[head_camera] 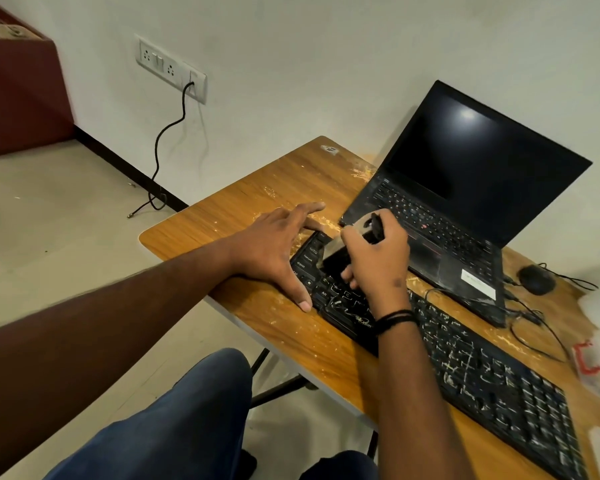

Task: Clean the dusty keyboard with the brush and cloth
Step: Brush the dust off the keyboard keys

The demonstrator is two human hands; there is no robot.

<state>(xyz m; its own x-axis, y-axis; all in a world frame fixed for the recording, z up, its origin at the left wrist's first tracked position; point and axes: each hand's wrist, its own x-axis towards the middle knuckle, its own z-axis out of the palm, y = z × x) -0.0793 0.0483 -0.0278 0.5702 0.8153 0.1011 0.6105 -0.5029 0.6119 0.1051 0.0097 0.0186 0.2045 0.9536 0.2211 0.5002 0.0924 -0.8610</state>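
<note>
Even, soft indoor light on my feed, a bright glare patch on the laptop screen [468, 114], slight motion blur around my right hand [378, 258], wide-angle bending at the edges.

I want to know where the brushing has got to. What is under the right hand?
The right hand grips the brush, bristles down on the left end of the dusty keyboard. The keys directly beneath brush and hand are covered.

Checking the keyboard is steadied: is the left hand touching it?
Touching. The head view shows the left hand spread flat over the keyboard at its left end, thumb lying against the near edge.
</note>
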